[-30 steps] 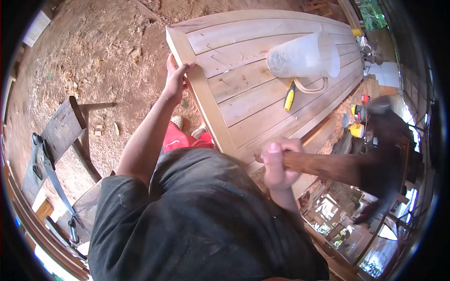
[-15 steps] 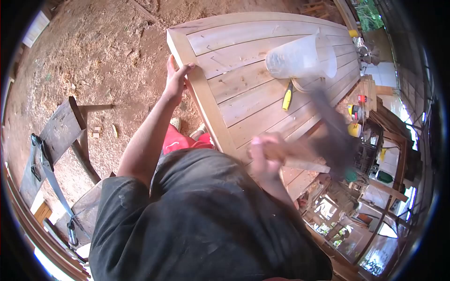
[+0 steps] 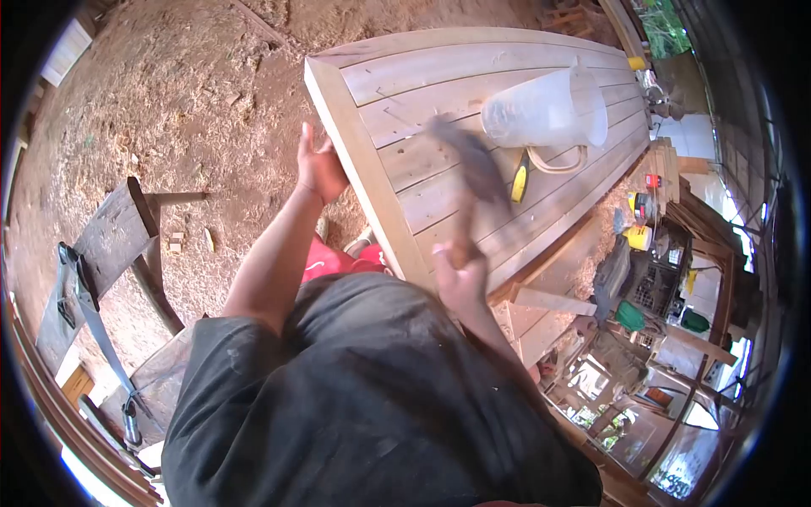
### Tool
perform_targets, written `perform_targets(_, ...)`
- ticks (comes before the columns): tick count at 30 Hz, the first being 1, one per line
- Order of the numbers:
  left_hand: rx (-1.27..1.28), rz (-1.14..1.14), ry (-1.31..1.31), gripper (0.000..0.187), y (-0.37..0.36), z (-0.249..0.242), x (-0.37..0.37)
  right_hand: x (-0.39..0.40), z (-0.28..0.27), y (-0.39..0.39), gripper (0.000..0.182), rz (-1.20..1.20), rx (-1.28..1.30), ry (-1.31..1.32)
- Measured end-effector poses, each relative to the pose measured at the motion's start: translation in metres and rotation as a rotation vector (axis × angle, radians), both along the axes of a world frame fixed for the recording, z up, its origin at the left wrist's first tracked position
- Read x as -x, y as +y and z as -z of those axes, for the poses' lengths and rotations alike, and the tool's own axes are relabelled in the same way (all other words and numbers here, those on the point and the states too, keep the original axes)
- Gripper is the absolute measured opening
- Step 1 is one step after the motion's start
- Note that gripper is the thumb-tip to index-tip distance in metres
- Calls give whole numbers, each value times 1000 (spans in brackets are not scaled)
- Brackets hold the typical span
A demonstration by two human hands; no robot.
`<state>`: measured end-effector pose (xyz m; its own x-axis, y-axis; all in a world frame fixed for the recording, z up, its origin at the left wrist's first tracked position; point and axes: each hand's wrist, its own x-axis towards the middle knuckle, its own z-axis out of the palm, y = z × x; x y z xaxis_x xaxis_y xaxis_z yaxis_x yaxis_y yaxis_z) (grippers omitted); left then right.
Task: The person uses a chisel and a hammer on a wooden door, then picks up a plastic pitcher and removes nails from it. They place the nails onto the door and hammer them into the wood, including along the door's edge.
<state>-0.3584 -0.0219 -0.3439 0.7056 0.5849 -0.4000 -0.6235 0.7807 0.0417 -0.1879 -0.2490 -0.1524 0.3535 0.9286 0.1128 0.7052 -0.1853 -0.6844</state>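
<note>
My right hand point(image 3: 463, 277) is closed around the wooden handle of a hammer point(image 3: 483, 169). The hammer's dark head is smeared by motion above the slats of a wooden panel point(image 3: 365, 182). At the panel's near left edge, my left hand point(image 3: 323, 171) rests its palm against the outer side, with its fingers apart and partly hidden. Loose nails point(image 3: 394, 114) lie on the slats close to that edge. A translucent plastic bucket point(image 3: 541, 110) lies on its side on the panel. Beside it is a yellow-handled tool point(image 3: 519, 179), part of it hidden under the bucket.
Wood shavings point(image 3: 203, 127) cover the ground to the left. A bench point(image 3: 110, 228) with a handsaw point(image 3: 106, 317) stands at lower left. Right of the panel, yellow containers point(image 3: 639, 237) and a board point(image 3: 553, 301) lie among shavings and clutter.
The hammer has swung left from beyond the panel's right side to over the slats. My left hand has slipped off the panel's top face, down to its outer side.
</note>
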Motion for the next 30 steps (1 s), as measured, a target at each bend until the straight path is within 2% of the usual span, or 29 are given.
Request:
perform_targets(1, 138, 51, 57, 106, 0, 10, -8, 0, 22, -6, 21, 79, 151, 37)
perform_targets(2, 102, 5, 97, 103, 0, 16, -16, 2, 31, -11, 21, 164, 304, 76)
perform_targets(4, 26, -95, 174, 99, 10, 24, -30, 9, -4, 1, 26, 237, 311, 244)
perform_targets(6, 22, -171, 117, 91, 19, 21, -29, 8, -39, 3, 24, 274, 290, 335)
perform_targets(7, 6, -214, 81, 87, 35, 13, -29, 9, -54, 8, 21, 217, 214, 390)
perform_targets(8, 12, -252, 71, 79, 46, 5, -28, 8, -54, 7, 21, 196, 161, 387)
perform_targets(10, -24, -266, 86, 78, 67, 14, -26, 9, -51, 6, 19, 141, 59, 382)
perform_targets(13, -64, -256, 38, 75, 89, 19, -25, -2, 9, -3, 22, 165, 301, 269)
perform_targets(15, -80, -284, 53, 71, 92, 33, -29, -1, 17, 1, 26, 173, 483, 183)
perform_targets(18, -95, -338, 44, 66, 93, 43, -29, 6, -12, 9, 25, 198, 444, 251)
perform_targets(20, -110, -336, 16, 63, 88, 41, -31, 12, -32, 16, 19, 184, 292, 349)
perform_targets(24, -148, -327, -39, 62, 84, 36, -31, 15, -31, 20, 27, 103, 37, 400)
perform_targets(26, -141, -326, -37, 62, 86, 36, -30, 3, 1, 7, 19, 138, 239, 305)
perform_targets(28, -111, -326, -13, 62, 85, 33, -30, -5, 23, 2, 24, 170, 500, 181)
perform_targets(30, -106, -321, 21, 68, 89, 40, -28, -1, 11, 12, 25, 213, 448, 244)
